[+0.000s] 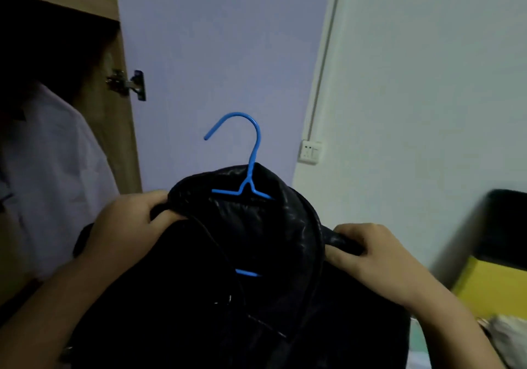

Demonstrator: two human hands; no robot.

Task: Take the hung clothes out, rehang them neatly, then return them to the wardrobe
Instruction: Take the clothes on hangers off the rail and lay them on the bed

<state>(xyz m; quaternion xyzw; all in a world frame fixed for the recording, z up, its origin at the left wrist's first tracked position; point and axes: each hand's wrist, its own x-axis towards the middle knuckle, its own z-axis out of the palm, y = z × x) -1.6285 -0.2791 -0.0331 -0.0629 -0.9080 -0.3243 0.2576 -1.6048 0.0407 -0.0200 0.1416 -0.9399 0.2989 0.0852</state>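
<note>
A black leather jacket (256, 254) hangs on a blue hanger (251, 152), held up in front of me. The hanger's hook sticks up free above the collar, and a short piece of its lower bar shows inside the jacket. My left hand (128, 220) grips the left side of the collar. My right hand (368, 251) grips the right shoulder edge of the jacket. The open wardrobe (85, 6) is at the left, with a white shirt (51, 169) hanging inside it.
The wardrobe door (214, 54) stands open straight ahead, its hinge (127, 83) at the left edge. A wall socket (310, 152) sits on the pale wall to the right. A yellow and black object (496, 280) and a pale cloth (507, 337) lie at the lower right.
</note>
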